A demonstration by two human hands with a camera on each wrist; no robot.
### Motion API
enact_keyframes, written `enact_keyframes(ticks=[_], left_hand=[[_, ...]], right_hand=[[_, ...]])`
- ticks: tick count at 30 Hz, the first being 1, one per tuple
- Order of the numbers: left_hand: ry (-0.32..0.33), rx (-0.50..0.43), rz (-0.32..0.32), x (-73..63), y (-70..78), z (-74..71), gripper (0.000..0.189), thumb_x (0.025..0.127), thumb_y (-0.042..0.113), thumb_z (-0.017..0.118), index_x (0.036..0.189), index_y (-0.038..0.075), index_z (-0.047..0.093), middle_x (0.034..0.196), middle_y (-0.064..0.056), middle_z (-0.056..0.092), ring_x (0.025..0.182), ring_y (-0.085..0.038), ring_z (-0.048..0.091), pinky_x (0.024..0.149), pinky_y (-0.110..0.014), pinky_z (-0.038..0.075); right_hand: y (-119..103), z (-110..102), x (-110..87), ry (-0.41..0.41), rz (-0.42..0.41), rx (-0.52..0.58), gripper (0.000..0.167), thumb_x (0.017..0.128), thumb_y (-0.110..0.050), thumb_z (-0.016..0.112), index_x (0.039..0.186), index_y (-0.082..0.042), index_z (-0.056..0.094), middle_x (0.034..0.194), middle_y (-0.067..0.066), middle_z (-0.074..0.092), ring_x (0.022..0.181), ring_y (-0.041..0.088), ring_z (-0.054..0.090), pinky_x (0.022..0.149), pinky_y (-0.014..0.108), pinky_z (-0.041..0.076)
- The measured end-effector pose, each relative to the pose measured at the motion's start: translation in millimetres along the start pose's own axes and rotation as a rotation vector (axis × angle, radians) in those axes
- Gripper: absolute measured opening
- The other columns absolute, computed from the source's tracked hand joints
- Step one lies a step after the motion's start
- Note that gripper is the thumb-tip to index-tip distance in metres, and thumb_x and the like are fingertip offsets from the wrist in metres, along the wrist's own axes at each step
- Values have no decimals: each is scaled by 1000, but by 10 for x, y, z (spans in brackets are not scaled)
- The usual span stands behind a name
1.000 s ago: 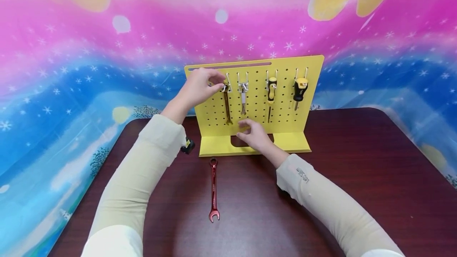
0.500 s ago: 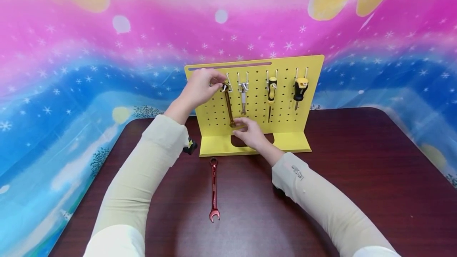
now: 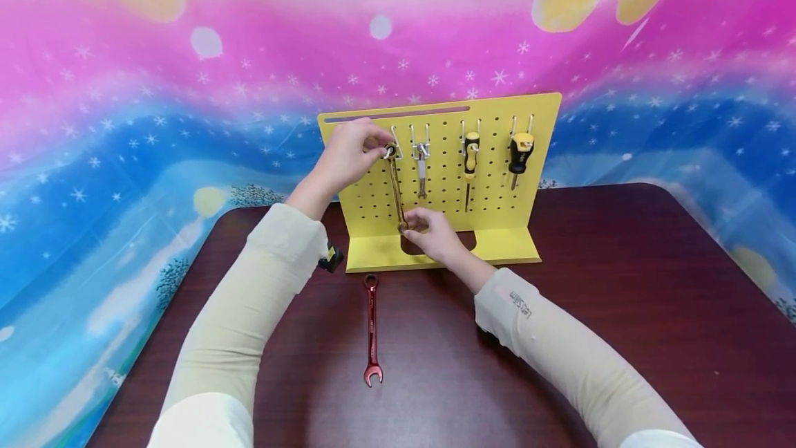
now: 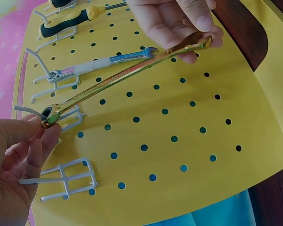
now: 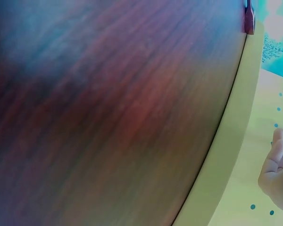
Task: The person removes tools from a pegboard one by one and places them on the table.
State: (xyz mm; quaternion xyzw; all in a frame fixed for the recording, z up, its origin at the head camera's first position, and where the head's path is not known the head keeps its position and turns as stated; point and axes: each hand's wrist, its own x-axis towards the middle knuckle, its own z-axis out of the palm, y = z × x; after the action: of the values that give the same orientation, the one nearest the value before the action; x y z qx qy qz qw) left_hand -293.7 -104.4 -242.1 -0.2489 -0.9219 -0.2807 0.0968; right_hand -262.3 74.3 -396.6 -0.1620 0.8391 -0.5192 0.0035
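A gold combination wrench (image 4: 118, 81) slants down the front of the yellow pegboard (image 3: 510, 247). My left hand (image 3: 345, 154) pinches its ring end between thumb and fingers, and a white hook (image 4: 30, 111) passes into the ring. At the wrench's lower end, my right hand (image 3: 438, 237) holds the tip between thumb and fingers, as the left wrist view shows from the side. A smaller wrench (image 4: 92, 67) with a white band hangs on the neighbouring hook. Only part of the right hand shows at the edge of the right wrist view.
A red wrench (image 3: 372, 327) lies on the dark wooden table (image 3: 622, 310) before the board. Further right hang a yellow and black screwdriver (image 3: 470, 157) and a stubby black one (image 3: 521, 154). An unoccupied wire hook (image 4: 75, 178) sits left of the gold wrench. A printed cloth (image 3: 186, 123) hangs behind.
The right hand has come left and taken hold of the gold wrench's lower end, which has swung slightly right and forward. The left hand has stayed at the ring end.
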Motion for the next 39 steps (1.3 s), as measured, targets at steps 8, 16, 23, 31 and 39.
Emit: enact_keyframes(ticks=[8, 16, 23, 31, 39], left_hand=[[19, -24, -2, -22, -9, 6, 24, 96, 5, 64, 118, 8, 72, 120, -8, 68, 106, -24, 68, 91, -37, 57], [30, -74, -80, -32, -43, 21, 23, 95, 10, 66, 118, 9, 72, 115, -9, 73, 103, -22, 69, 90, -37, 57], [24, -96, -93, -10, -52, 20, 23, 95, 11, 67, 117, 8, 73, 110, -10, 74, 99, -21, 70, 88, -36, 57], [-8, -137, -101, -19, -54, -6, 24, 95, 10, 66, 118, 7, 72, 111, -10, 73, 101, -21, 69, 89, -35, 57], [-39, -133, -103, -56, -34, -51, 24, 94, 10, 68, 118, 9, 73, 111, -9, 73, 102, -22, 70, 90, -35, 57]], right_hand=[[-6, -1, -52, 19, -20, -41, 20, 93, -3, 66, 113, 0, 68, 105, 16, 72, 102, 31, 66, 93, 44, 54], [-82, -3, -161, -3, -114, -91, 23, 91, -3, 68, 113, 2, 69, 102, 15, 74, 99, 28, 68, 92, 39, 57], [-130, -48, -220, 8, -107, -115, 27, 91, -4, 69, 118, 2, 67, 103, 16, 73, 101, 29, 69, 89, 36, 59], [-158, -60, -273, -15, -118, -60, 28, 90, 0, 68, 118, 5, 66, 101, 19, 73, 92, 34, 72, 81, 29, 61], [-186, -45, -331, -35, -132, -53, 28, 90, -2, 70, 118, 4, 67, 99, 16, 74, 85, 24, 72, 76, 25, 60]])
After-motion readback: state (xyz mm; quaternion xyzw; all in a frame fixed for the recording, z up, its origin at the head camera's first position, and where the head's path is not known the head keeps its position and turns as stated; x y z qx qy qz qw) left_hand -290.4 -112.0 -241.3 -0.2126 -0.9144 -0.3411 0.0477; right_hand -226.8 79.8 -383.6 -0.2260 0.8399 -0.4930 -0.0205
